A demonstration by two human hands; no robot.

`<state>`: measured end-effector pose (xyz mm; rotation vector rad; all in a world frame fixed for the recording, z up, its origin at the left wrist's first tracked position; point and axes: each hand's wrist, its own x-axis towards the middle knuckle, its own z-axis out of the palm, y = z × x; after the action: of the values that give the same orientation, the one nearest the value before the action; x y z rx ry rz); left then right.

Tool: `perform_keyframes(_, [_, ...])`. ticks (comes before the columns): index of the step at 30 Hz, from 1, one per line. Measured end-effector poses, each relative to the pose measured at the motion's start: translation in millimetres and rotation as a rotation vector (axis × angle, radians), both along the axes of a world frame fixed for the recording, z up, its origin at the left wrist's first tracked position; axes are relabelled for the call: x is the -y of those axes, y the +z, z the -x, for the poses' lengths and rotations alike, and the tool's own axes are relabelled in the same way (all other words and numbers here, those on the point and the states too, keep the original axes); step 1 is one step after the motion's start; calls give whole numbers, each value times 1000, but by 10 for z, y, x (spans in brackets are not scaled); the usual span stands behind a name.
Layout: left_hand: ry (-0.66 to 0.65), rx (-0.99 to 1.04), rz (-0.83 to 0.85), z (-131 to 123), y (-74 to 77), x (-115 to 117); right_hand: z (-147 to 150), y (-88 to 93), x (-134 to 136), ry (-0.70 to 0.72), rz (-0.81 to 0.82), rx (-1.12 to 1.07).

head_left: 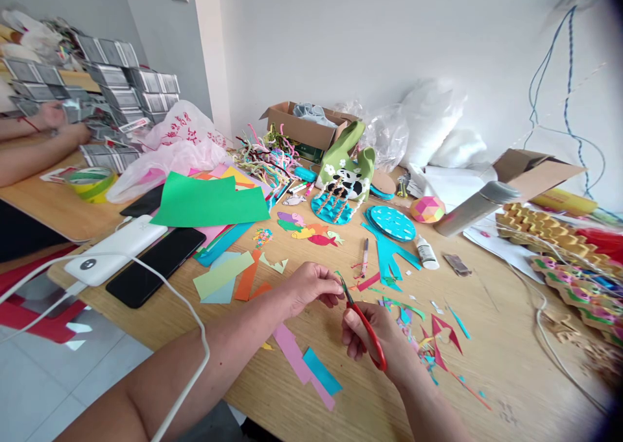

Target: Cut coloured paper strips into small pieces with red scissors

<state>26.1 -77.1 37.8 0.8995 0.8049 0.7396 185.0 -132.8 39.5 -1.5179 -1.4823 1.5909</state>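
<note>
My right hand (377, 335) grips red-handled scissors (363, 319), fingers through the loops, blades pointing up and left. My left hand (314, 285) pinches a tiny green paper piece (339, 276) right at the blade tips. Both hands hover over a wooden table (496, 357). Pink and blue paper strips (306, 364) lie just below my hands. Colourful paper scraps (433, 338) are scattered to the right of the scissors.
A green sheet (207, 202), a black phone (156, 263) and a white power bank (117, 247) with a cable lie at left. Paper fish (309, 229), a teal cutout (392, 234), a glue bottle (427, 252) and a steel flask (477, 207) sit further back. Another person's arms (29, 147) work at far left.
</note>
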Motion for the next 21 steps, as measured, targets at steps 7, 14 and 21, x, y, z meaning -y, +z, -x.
perform_keyframes(7, [-35, 16, 1, 1, -43, -6, 30, 34, -6, -17, -4, 3])
perform_keyframes(14, [-13, 22, -7, 1, -37, -2, 22, 13, -5, -33, 15, -7])
perform_keyframes(21, [-19, 22, -14, 6, -25, -2, 14, 16, 0, -12, -1, -4])
